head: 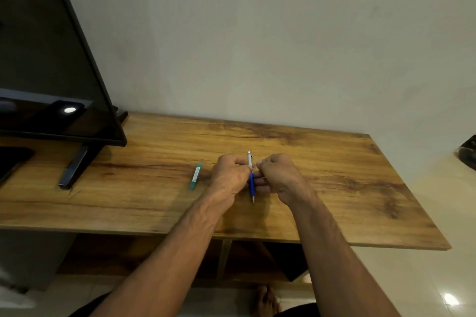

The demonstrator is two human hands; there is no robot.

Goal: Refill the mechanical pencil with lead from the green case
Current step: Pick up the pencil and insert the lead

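Observation:
A blue mechanical pencil (251,183) with a white upper end stands nearly upright between both hands, tip down near the wooden table (334,175). My left hand (230,174) pinches its upper part. My right hand (277,175) grips the blue barrel from the right side. The green lead case (195,175) lies flat on the table just left of my left hand, apart from it. Whether the pencil's cap is on I cannot tell.
A black television (51,59) on a stand (74,170) fills the table's left end. The wall rises right behind the table. A dark object (467,153) sits at the far right edge. Below the table are shelves and my foot (265,301).

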